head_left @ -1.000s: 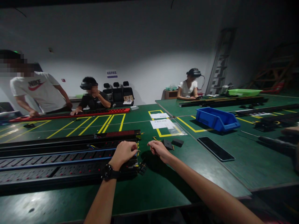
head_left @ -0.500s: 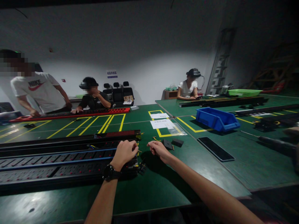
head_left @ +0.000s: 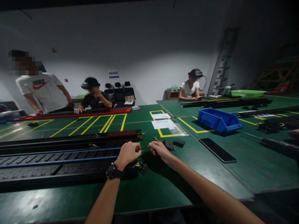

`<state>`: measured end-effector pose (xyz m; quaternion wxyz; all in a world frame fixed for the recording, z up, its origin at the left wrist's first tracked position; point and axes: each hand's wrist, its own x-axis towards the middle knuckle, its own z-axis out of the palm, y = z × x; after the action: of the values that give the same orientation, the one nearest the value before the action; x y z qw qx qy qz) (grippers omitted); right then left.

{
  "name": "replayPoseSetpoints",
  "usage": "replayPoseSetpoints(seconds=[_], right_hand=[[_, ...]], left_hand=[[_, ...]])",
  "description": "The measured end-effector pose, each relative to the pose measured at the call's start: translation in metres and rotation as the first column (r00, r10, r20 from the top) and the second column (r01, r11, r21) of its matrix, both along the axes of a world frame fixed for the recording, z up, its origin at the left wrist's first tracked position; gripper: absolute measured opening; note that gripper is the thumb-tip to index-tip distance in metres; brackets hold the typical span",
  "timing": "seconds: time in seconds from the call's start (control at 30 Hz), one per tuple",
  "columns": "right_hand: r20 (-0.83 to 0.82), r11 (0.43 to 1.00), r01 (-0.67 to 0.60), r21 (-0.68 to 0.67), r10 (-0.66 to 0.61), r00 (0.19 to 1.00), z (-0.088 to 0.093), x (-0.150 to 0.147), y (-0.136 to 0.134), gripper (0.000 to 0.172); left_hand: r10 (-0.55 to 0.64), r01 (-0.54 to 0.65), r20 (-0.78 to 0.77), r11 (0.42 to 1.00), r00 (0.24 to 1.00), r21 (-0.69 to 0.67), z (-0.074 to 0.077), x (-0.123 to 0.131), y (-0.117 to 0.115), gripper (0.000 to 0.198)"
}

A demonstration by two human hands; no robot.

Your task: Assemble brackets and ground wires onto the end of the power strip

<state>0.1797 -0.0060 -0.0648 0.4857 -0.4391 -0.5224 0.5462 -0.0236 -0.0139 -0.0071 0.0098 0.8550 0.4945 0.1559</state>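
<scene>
My left hand [head_left: 129, 154], with a black watch on its wrist, rests over the right end of a long black socket strip [head_left: 79, 169] with red dots and blue edging. Its fingers are pinched together, and a tiny thin brass-coloured piece [head_left: 142, 151] sticks out at their tips. Just to the right, my right hand [head_left: 161, 151] is closed in a pinch above the green table; what it holds, if anything, is too small to make out. Beside it lie two black blocks [head_left: 179, 143]. Small black parts [head_left: 143, 169] hang at the strip's end, below my left hand.
A phone [head_left: 218, 150] and a blue bin [head_left: 219, 119] stand to the right, with a screwdriver [head_left: 271, 141] beyond. Paper labels [head_left: 161, 124] lie ahead. Across the table, three people work near a red strip [head_left: 116, 111] and black rails [head_left: 224, 102].
The view has shifted slightly, moving the scene a little to the right. My left hand has come closer to my right hand; both remain pinched.
</scene>
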Motion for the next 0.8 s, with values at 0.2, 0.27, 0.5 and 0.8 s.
replayPoseSetpoints(seconds=[0.2, 0.27, 0.5, 0.8], right_hand=[[0.250, 0.984, -0.107, 0.140, 0.069, 0.966, -0.004, -0.001, -0.001, 0.024], [0.357, 0.959, -0.158, 0.235, 0.067, 0.932, -0.005, -0.002, -0.001, 0.026], [0.503, 0.932, -0.065, 0.357, -0.133, 0.854, 0.009, 0.023, 0.009, 0.034], [0.823, 0.787, 0.489, 0.376, -0.526, 0.213, 0.047, 0.118, 0.011, 0.037]], left_hand=[[-0.009, 0.010, -0.016, 0.999, 1.000, 0.038, -0.003, 0.001, -0.001, 0.013], [-0.006, 0.008, -0.036, 0.998, 0.999, 0.055, -0.002, 0.001, -0.002, 0.014], [0.071, -0.061, -0.077, 0.990, 0.995, 0.124, -0.002, 0.002, -0.001, 0.021], [0.012, -0.007, -0.086, 0.998, 0.996, 0.056, -0.006, 0.000, 0.003, 0.029]])
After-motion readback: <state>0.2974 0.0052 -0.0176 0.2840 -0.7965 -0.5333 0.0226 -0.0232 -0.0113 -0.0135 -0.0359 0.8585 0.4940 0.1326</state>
